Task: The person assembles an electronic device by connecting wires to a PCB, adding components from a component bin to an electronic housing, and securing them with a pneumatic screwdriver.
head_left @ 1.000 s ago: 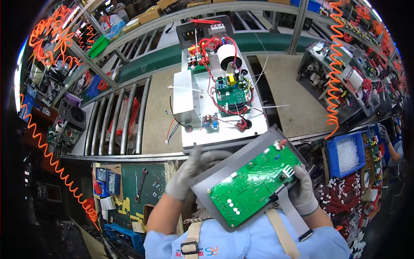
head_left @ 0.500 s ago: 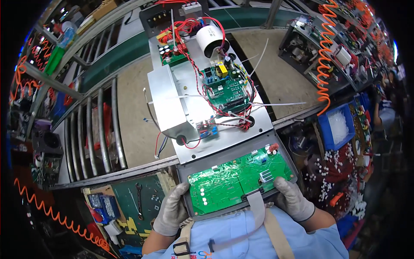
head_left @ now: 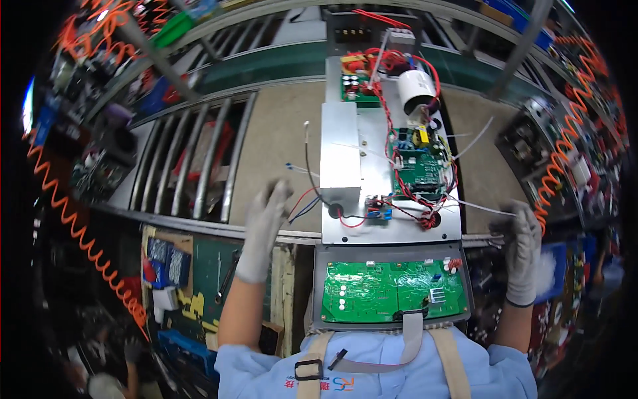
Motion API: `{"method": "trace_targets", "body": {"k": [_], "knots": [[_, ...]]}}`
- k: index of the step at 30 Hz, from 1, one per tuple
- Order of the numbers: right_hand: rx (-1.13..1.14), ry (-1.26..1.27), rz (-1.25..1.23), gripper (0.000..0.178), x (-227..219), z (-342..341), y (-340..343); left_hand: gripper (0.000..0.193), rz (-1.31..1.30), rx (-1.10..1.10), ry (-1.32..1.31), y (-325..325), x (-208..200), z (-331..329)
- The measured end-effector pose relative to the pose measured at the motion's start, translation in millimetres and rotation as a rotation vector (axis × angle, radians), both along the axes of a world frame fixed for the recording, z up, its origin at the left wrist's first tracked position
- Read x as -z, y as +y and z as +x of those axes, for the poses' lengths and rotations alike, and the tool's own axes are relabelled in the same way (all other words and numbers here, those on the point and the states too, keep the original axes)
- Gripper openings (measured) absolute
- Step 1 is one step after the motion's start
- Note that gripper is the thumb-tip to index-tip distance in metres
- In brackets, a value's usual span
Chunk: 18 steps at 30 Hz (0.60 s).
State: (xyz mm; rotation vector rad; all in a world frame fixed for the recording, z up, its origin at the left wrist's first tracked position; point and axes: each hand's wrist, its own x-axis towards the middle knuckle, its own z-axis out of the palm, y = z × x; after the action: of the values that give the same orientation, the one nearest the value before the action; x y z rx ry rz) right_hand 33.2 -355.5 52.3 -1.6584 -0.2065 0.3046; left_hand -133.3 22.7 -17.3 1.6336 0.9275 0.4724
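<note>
A grey panel [head_left: 323, 254] with a large green circuit board [head_left: 372, 287] leans against my body, at the near end of a silver metal chassis [head_left: 379, 174]. From the board's near edge a grey ribbon cable [head_left: 413, 336] runs down over my apron, its black connector loose. My left hand [head_left: 264, 229], in a pale glove, is raised beside loose wires [head_left: 306, 211] left of the chassis, open and holding nothing. On the other side my gloved right hand [head_left: 522, 256] looks open, fingers slightly bent near the tip of a white cable tie [head_left: 482, 206]; whether they touch is unclear.
On the chassis are a white box cover [head_left: 340, 149], a smaller green board [head_left: 419, 169] and a white cylinder [head_left: 417, 90]. Metal rollers [head_left: 199, 159] lie left. Orange coiled hoses [head_left: 73, 229] hang at both sides. A wrench [head_left: 228, 276] rests on a green mat. Another person's hand [head_left: 133, 349] shows lower left.
Both hands have let go of the panel's sides and moved up and outward. The panel now leans unheld. My view has turned, so the chassis appears straighter and farther right.
</note>
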Motion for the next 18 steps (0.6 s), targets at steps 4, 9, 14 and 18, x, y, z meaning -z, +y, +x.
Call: {"method": "trace_targets", "body": {"k": [4,9,14,18], "knots": [[-0.4,-0.181,0.002,0.031,-2.8,4.9,50.2,0.035,-0.225,0.173,-0.106,21.2,6.6,24.8],[-0.277,-0.119,0.161,0.035,3.4,26.2,22.3,0.025,-0.164,-0.132,-0.429,-25.2,-24.4,13.0],[-0.819,-0.266,0.008,0.045,-30.6,8.1,70.0,0.027,0.737,0.695,-0.242,-83.5,-73.4,13.3],[-0.853,-0.673,0.006,0.039,-14.6,-4.2,106.8,0.023,0.751,0.825,-0.182,-87.7,-74.6,29.5]]}}
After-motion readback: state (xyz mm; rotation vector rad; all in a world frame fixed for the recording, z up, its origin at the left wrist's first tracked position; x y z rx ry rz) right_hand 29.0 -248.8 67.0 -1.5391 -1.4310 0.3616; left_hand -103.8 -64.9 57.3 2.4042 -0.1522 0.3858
